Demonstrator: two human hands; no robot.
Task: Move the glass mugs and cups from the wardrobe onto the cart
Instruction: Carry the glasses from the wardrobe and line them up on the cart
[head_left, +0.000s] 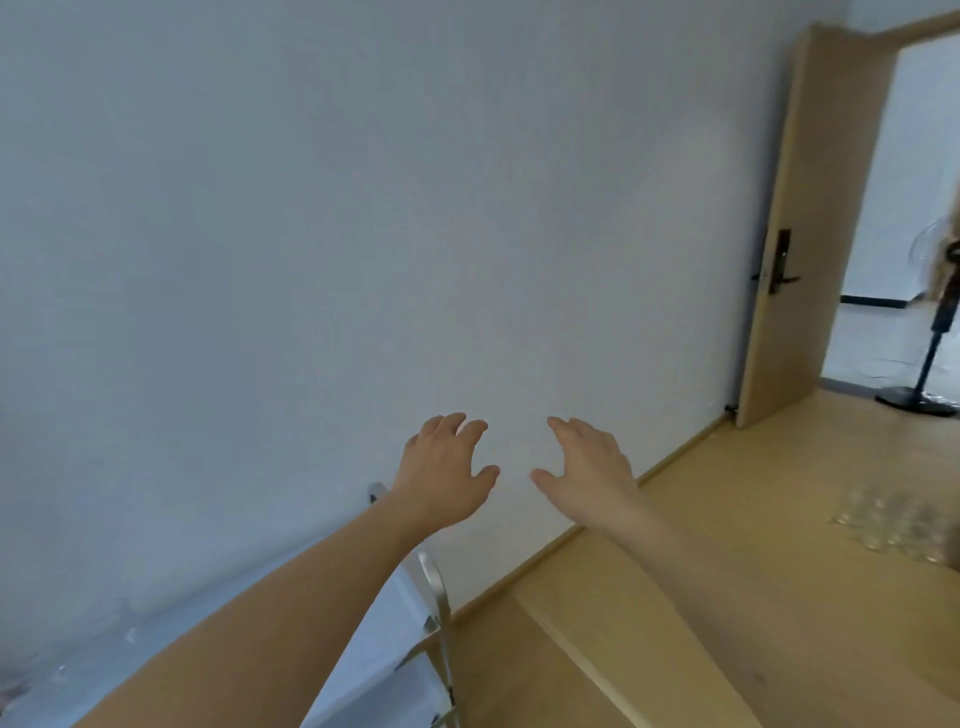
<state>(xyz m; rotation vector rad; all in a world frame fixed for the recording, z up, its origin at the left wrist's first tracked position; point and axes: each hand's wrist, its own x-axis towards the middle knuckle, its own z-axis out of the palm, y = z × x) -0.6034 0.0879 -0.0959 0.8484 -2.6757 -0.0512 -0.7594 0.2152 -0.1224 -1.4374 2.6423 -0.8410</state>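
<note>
Out in front of a plain white wall (363, 208), both hands are hanging in the air with nothing in them. Left hand (447, 467) is spreading its fingers loosely, thumb pointing toward the other one; right hand (587, 467) is doing the same, fingers relaxed and apart, so neither is gripping anything. Glass cups (893, 525) are sitting in a blurry cluster well off to the right of the right hand, on a light wood surface (727, 623) running under that forearm. Below the left forearm, the metal cart frame (439, 597) is poking up, its white shelf mostly hidden. Farther right past the hands, a wooden door (800, 234) is standing open, with a fan stand (924, 374) showing beyond it.
</note>
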